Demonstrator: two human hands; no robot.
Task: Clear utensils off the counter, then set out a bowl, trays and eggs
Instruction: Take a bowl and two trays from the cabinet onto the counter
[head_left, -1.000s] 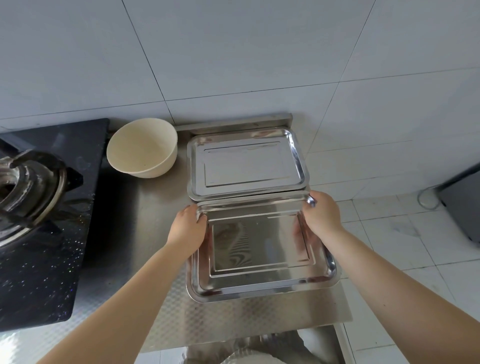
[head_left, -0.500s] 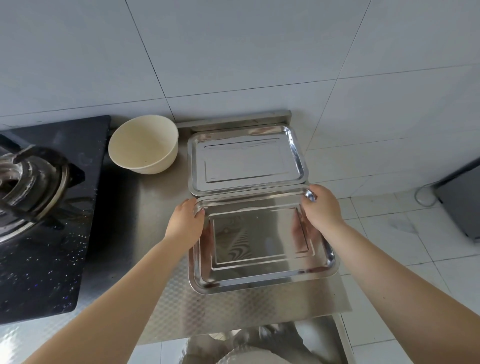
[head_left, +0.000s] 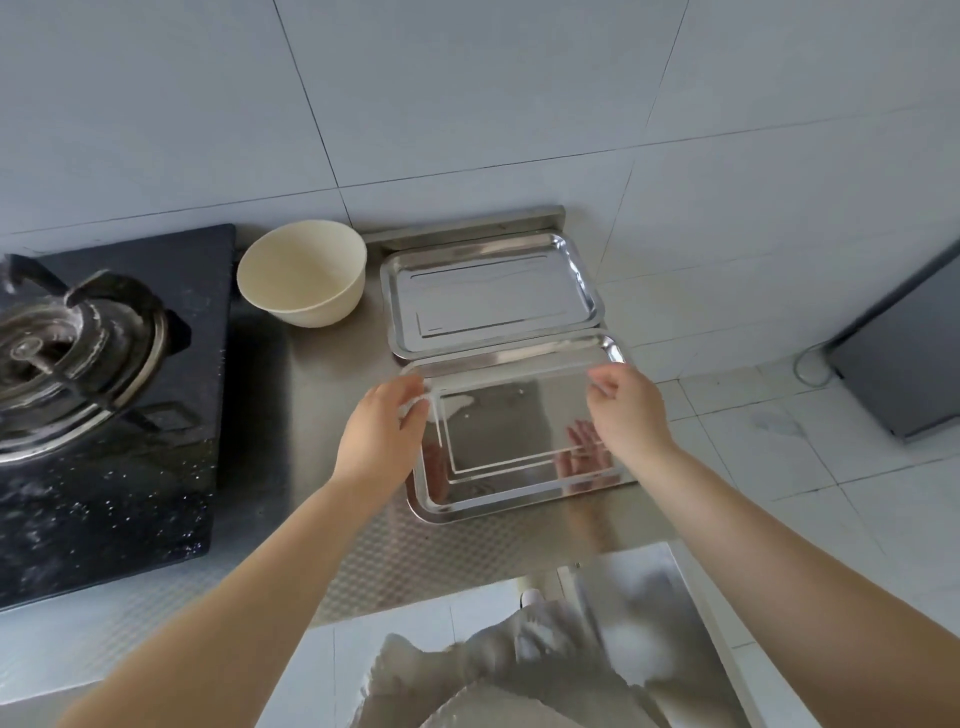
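Fingers loosely curled on both hands, gripping nothing | left hand (head_left: 382, 431) at near tray (head_left: 524, 431) left rim, contact unclear | right hand (head_left: 626, 410) hovers over its right side | near tray flat at table (head_left: 332, 551) right edge, touching far tray (head_left: 491, 293) at back edge | bowl (head_left: 302, 280) left of far tray | stove (head_left: 98, 395) at left edge

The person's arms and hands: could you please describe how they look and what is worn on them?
Both forearms are bare up to the frame edge, with no sleeves showing. The left hand and right hand carry no gloves, rings, watch or bracelet that can be seen.
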